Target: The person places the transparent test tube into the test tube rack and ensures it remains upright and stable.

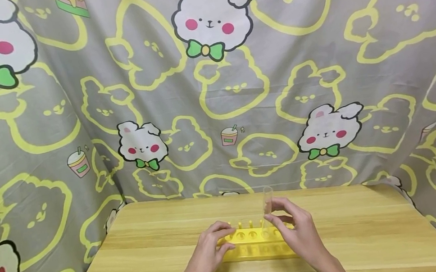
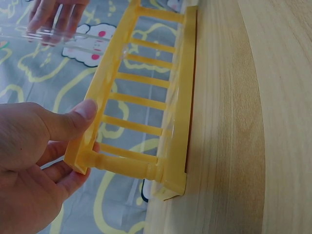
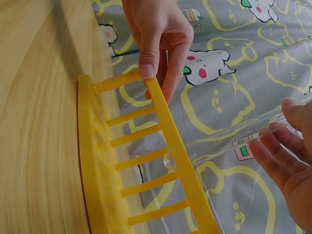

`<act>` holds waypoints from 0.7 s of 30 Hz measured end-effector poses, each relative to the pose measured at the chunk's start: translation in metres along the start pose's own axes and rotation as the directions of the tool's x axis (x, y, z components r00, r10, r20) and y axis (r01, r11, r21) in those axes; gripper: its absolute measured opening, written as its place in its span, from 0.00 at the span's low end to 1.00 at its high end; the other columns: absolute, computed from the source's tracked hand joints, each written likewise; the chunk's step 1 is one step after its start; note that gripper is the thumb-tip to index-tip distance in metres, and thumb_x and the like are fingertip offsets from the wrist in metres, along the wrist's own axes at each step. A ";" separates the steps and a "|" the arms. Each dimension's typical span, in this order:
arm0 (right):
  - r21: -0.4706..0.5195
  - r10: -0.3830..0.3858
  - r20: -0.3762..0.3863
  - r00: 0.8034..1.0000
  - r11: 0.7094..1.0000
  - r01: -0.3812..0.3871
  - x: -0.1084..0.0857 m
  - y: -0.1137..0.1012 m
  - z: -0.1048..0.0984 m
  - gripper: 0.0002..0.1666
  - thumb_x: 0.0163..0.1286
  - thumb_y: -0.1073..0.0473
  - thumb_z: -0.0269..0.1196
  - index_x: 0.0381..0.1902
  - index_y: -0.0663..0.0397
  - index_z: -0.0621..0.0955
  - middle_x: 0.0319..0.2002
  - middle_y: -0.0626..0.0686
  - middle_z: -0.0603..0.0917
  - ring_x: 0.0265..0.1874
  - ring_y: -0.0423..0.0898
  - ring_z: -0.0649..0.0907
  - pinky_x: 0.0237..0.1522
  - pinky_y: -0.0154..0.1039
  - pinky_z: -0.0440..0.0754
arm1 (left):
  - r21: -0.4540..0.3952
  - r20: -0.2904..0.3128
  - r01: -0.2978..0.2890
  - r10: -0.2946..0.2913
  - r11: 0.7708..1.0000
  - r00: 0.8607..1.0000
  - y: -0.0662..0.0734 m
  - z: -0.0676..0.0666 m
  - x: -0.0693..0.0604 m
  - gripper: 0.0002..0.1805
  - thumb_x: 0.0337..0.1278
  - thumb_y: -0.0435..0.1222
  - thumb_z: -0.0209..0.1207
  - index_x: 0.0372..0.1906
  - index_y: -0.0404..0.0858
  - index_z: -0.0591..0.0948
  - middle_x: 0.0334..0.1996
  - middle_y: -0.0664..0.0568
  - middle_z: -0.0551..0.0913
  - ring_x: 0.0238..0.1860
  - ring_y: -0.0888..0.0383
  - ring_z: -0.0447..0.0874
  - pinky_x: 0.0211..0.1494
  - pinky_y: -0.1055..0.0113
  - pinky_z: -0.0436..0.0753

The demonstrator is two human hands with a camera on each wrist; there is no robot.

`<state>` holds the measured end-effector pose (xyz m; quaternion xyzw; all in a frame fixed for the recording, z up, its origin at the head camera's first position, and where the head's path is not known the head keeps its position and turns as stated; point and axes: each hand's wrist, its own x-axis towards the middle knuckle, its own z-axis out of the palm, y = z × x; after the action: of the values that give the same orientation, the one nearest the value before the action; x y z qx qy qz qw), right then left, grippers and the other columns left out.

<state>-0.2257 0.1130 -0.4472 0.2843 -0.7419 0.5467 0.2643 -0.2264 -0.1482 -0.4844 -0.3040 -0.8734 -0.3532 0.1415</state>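
A yellow plastic test tube rack (image 1: pixel 252 252) stands on the table, with a row of round holes along its top. My left hand (image 1: pixel 205 252) grips the left end of its upper plate, thumb (image 2: pixel 84 111) on top and fingers below. My right hand (image 1: pixel 300 231) pinches a clear test tube (image 1: pixel 267 197) between thumb and fingers. The tube stands nearly upright over the rack. In the right wrist view its rounded bottom (image 3: pixel 169 160) pokes just below the upper plate (image 3: pixel 183 163), through one of the holes. Part of the rack's right end is hidden behind my right hand.
The wooden table (image 1: pixel 142 249) spreads out around the rack. A grey curtain (image 1: pixel 240 151) with rabbit prints hangs behind the table's far edge and along both sides. Short yellow pegs (image 1: pixel 240 225) rise along the rack's back.
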 end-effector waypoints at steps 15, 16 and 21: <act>-0.071 0.016 -0.019 1.000 0.997 -0.017 -0.003 0.002 0.004 0.26 0.62 0.75 0.71 0.53 0.48 0.82 0.41 0.50 0.87 0.41 0.48 0.88 0.34 0.36 0.90 | -0.014 0.000 -0.004 0.004 1.000 1.000 -0.001 0.000 0.000 0.20 0.55 0.30 0.71 0.54 0.30 0.86 0.52 0.47 0.83 0.50 0.53 0.85 0.53 0.68 0.86; -0.077 0.015 -0.020 1.000 0.997 -0.017 -0.003 0.003 0.005 0.26 0.61 0.76 0.72 0.53 0.49 0.82 0.41 0.50 0.86 0.40 0.48 0.88 0.34 0.37 0.90 | -0.014 0.001 -0.002 0.002 1.000 1.000 -0.001 0.000 0.000 0.20 0.55 0.30 0.71 0.54 0.30 0.86 0.52 0.47 0.83 0.50 0.53 0.85 0.53 0.68 0.86; -0.075 0.032 0.007 0.999 0.997 -0.031 -0.004 0.005 0.004 0.24 0.61 0.77 0.71 0.50 0.51 0.81 0.41 0.52 0.86 0.41 0.49 0.88 0.34 0.37 0.90 | -0.014 0.006 0.009 -0.009 1.000 1.000 0.000 0.000 0.000 0.20 0.56 0.30 0.71 0.54 0.30 0.86 0.52 0.47 0.83 0.51 0.53 0.84 0.54 0.67 0.86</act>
<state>-0.2263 0.1104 -0.4543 0.2647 -0.7673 0.5214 0.2633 -0.2259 -0.1486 -0.4843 -0.3023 -0.8726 -0.3590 0.1350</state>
